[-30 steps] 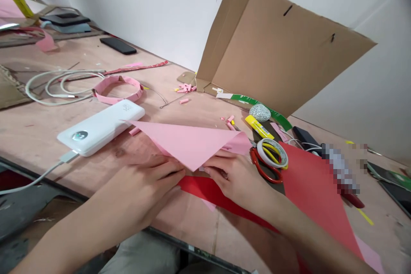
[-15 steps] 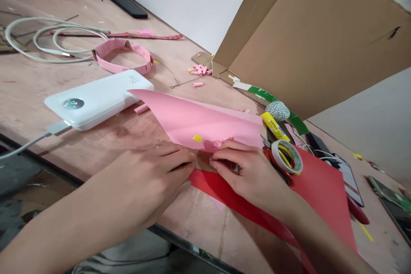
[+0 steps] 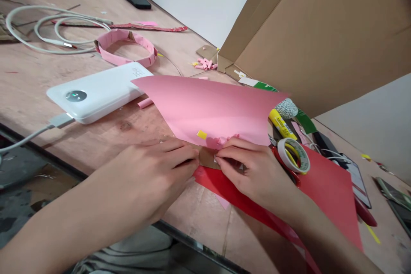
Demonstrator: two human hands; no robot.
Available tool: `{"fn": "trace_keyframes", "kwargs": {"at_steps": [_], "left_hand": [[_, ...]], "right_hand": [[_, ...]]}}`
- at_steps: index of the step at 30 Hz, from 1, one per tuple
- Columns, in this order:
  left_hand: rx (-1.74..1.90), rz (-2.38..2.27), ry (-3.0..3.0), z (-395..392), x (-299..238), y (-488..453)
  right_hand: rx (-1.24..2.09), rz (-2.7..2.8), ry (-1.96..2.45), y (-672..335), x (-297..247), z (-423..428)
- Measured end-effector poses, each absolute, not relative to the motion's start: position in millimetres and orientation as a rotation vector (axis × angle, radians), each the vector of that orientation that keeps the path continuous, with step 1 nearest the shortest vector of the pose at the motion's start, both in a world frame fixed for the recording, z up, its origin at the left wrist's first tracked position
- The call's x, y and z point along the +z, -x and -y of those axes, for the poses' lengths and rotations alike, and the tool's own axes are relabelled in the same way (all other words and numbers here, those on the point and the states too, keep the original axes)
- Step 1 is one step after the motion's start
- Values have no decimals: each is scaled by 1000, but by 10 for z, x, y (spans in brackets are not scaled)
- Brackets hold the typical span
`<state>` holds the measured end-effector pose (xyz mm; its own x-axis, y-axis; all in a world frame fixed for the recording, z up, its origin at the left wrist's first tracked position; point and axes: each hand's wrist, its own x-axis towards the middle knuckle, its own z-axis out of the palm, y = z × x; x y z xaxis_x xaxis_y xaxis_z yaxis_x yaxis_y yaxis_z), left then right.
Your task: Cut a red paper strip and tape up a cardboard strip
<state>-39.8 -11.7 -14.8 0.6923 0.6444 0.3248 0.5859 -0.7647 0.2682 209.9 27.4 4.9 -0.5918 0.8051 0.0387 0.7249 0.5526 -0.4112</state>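
Between my hands lies a narrow brown cardboard strip. The curled fingers of my left hand grip its left part. At its right, my right hand is closed in a pinch; a tiny whitish bit shows at the fingertips, too small to name. Just behind the strip, a curved pink paper sheet rises, with a small yellow piece on its lower part. Some small pink pieces sit by my right fingers. Red paper extends from under the strip, passing beneath my right hand.
Left stands a white power bank with a cable, near a pink ring band. Right are a tape roll, a yellow tube, a foil ball and a phone. A cardboard panel stands behind.
The pink sheet's right part has lifted and spread upward. The view has shifted slightly, moving things a little to the right. Both hands keep their hold near the cardboard strip.
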Motion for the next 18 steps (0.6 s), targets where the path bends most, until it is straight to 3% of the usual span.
{"fn": "trace_keyframes", "kwargs": {"at_steps": [18], "left_hand": [[572, -1004, -2728, 112, -123, 393]], "right_hand": [[536, 2569, 1264, -2101, 54, -280]]}}
